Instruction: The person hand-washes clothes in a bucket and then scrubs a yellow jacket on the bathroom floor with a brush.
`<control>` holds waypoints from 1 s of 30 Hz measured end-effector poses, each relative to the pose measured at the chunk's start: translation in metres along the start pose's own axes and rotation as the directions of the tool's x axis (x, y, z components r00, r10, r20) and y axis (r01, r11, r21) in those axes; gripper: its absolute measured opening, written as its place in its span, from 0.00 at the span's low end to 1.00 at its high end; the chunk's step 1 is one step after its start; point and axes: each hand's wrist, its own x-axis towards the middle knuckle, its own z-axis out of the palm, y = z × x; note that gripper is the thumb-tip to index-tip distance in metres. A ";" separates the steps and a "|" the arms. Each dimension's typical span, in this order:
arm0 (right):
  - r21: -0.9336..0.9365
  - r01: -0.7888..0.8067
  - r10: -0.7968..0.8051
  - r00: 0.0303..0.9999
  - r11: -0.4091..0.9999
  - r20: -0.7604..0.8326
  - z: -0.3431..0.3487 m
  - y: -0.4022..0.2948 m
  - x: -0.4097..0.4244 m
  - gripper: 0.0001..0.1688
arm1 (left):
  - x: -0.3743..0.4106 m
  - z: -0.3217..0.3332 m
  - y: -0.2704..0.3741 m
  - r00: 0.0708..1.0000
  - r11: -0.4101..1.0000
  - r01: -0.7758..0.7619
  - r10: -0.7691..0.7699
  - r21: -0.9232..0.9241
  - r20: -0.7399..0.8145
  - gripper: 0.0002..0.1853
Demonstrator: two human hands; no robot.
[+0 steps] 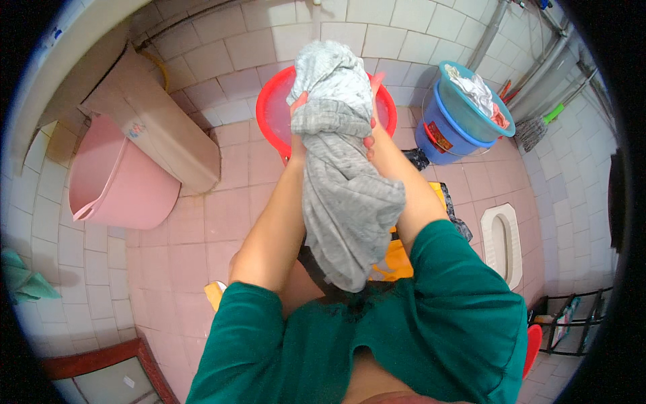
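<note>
A bunched grey garment (348, 202) is raised between both hands, its lower end hanging toward my lap. The upper part looks paler in the light, and a folded band crosses it between my hands. My left hand (298, 143) grips the band's left side, most of its fingers hidden by fabric. On the opposite side my right hand (372, 132) holds the cloth, with fingers curled beneath it and the thumb pointing up. Behind and below the garment, a red plastic basin (267, 123) contains cloudy liquid; the cloth covers its middle.
At the right, a teal basin of clothes (446, 76) sits on a blue bucket (429, 144). A mop (532, 131) leans nearby, beyond a squat toilet (487, 237). On the left, a pink tub (146, 192) stands beside a boxed-in pipe (166, 121). Pink tiles (227, 212) cover the floor.
</note>
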 end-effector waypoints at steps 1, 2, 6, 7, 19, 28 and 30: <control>0.082 -0.013 0.010 0.999 0.997 0.036 0.004 -0.007 -0.002 0.65 | -0.006 0.001 -0.005 0.996 0.997 0.056 -0.053 0.045 -0.069 0.33; 0.137 -0.030 0.015 0.993 0.990 0.113 0.026 -0.020 -0.010 0.64 | -0.014 0.001 -0.006 0.985 0.989 0.111 -0.097 0.094 -0.144 0.34; 0.117 -0.232 0.189 0.936 0.966 0.297 0.013 -0.048 0.015 0.41 | -0.029 0.029 -0.010 0.889 0.915 0.331 -0.221 0.230 -0.400 0.37; 0.080 -0.314 0.272 0.903 0.946 0.333 0.007 -0.051 0.025 0.37 | -0.034 0.042 -0.009 0.882 0.897 0.352 -0.222 0.268 -0.416 0.37; -0.915 0.208 -0.047 0.970 -0.344 0.238 0.048 -0.014 0.046 0.23 | -0.022 -0.004 -0.040 0.917 0.740 0.128 0.165 0.660 -0.362 0.31; -0.609 0.174 -0.196 0.980 0.774 0.032 -0.013 -0.040 -0.042 0.35 | -0.015 0.033 -0.047 0.900 0.694 0.103 0.240 0.713 -0.364 0.26; -0.394 0.017 -0.020 1.000 0.919 -0.004 -0.025 -0.034 -0.092 0.42 | -0.012 0.040 -0.046 0.911 0.702 0.081 0.237 0.708 -0.339 0.26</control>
